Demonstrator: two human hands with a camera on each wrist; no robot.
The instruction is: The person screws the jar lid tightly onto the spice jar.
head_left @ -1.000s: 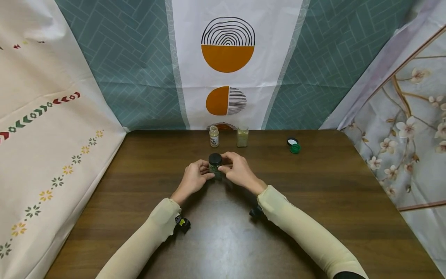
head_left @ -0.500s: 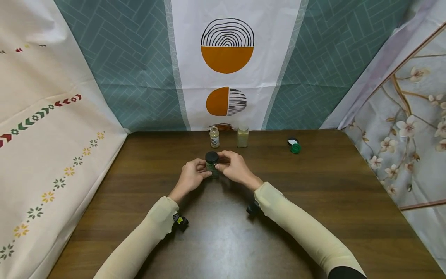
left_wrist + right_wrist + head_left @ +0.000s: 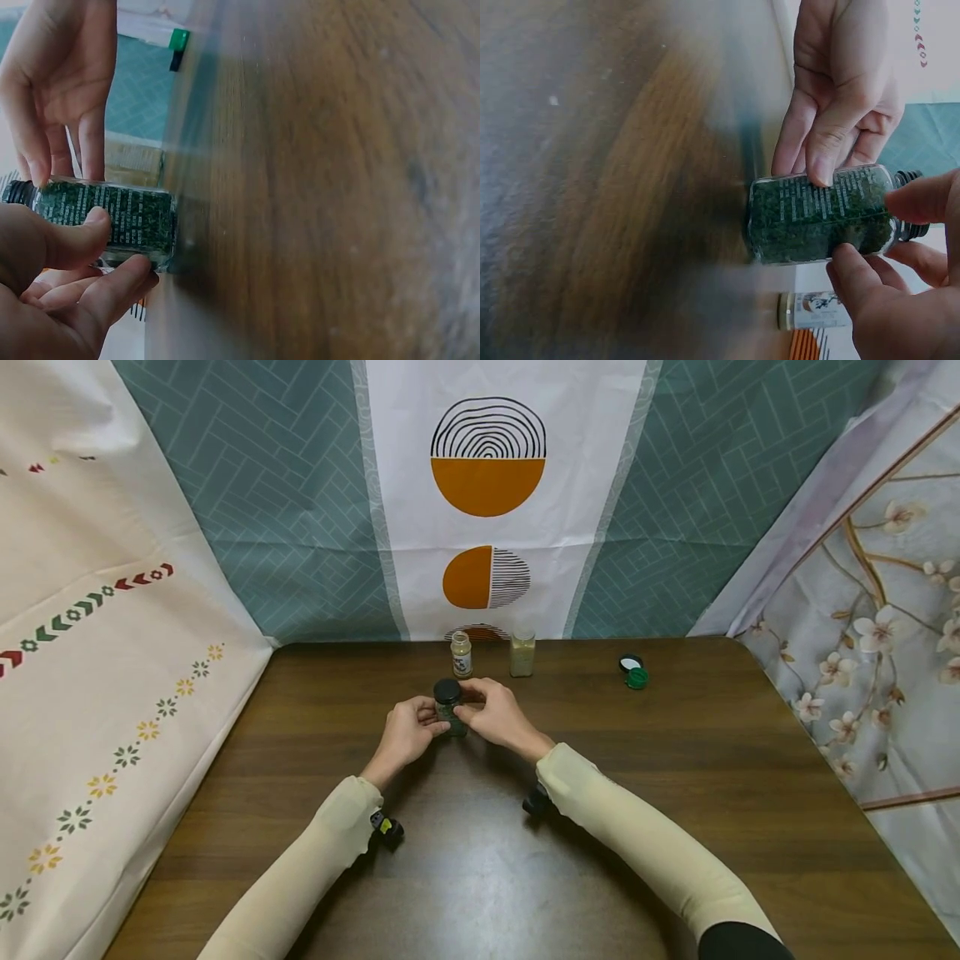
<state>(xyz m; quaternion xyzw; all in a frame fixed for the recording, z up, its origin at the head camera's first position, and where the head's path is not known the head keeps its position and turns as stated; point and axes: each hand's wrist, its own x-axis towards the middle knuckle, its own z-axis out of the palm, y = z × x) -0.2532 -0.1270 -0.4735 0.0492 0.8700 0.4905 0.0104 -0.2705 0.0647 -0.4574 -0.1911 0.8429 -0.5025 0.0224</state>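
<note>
A clear glass spice jar [image 3: 450, 718] of dried green herbs stands upright between both hands, its black lid [image 3: 447, 691] on top. My left hand [image 3: 408, 731] holds its left side, the thumb laid over the printed face in the left wrist view. On the other side my right hand [image 3: 498, 714] pinches the upper part, just below the lid. In the right wrist view the jar [image 3: 817, 214] shows its white printed text, and right fingers cover part of its shoulder. The jar's base is close to the wooden table [image 3: 480, 860].
Behind the jar stand a small labelled open bottle [image 3: 461, 656] and a square glass jar [image 3: 522, 656] with pale yellow-green contents. A black cap [image 3: 630, 663] and a green cap [image 3: 637, 678] lie at the back right. Patterned cloths [image 3: 300, 527] border the table.
Both hands have moved the herb jar a little left and toward the back of the table, closer to the labelled bottle. Their hold looks the same.
</note>
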